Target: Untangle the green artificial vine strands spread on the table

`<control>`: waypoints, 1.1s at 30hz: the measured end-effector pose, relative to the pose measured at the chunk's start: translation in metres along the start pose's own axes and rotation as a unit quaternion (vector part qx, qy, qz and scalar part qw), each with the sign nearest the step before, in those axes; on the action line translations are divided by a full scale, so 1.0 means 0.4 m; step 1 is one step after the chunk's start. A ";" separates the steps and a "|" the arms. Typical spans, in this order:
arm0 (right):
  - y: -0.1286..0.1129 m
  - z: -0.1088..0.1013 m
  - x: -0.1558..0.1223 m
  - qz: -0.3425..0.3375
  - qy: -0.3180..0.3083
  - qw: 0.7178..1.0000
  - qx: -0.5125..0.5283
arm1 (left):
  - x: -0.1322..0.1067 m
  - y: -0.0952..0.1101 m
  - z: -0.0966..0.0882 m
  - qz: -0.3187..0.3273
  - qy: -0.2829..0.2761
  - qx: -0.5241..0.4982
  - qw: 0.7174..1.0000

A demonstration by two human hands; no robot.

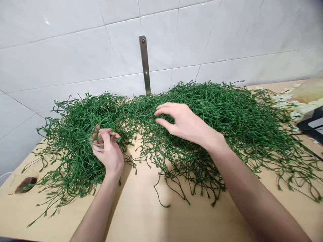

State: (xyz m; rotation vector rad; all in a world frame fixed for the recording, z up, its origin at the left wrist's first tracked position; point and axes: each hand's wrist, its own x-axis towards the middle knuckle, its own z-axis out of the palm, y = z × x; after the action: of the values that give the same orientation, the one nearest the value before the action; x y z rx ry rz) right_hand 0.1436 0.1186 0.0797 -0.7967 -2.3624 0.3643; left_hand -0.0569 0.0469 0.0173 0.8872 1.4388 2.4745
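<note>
A big heap of green plastic stems (227,121) sprawls across the wooden tabletop (151,215), and a smaller clump (73,134) lies to its left. My left hand (107,149) is at the right side of the smaller clump, its fingers pinched together on a few green stems. My right hand (180,121) hovers over the middle of the big heap, palm down, fingers curled and apart, holding nothing.
A white tiled wall runs behind the table, with a metal bracket (145,64) screwed to it. White petal-like pieces (290,101) and a dark object (311,126) sit at the far right. A dark knot hole (25,185) marks the table's left edge.
</note>
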 end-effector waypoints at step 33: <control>-0.016 -0.052 0.003 -0.090 0.315 0.944 0.029 | -0.031 0.011 -0.008 -0.007 -0.143 0.009 0.990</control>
State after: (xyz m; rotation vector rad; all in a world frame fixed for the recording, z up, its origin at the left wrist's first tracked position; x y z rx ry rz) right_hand 0.1530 0.1158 0.0990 -0.5541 -1.7907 0.0773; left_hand -0.0478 0.0371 0.0147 1.1745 1.3640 2.2138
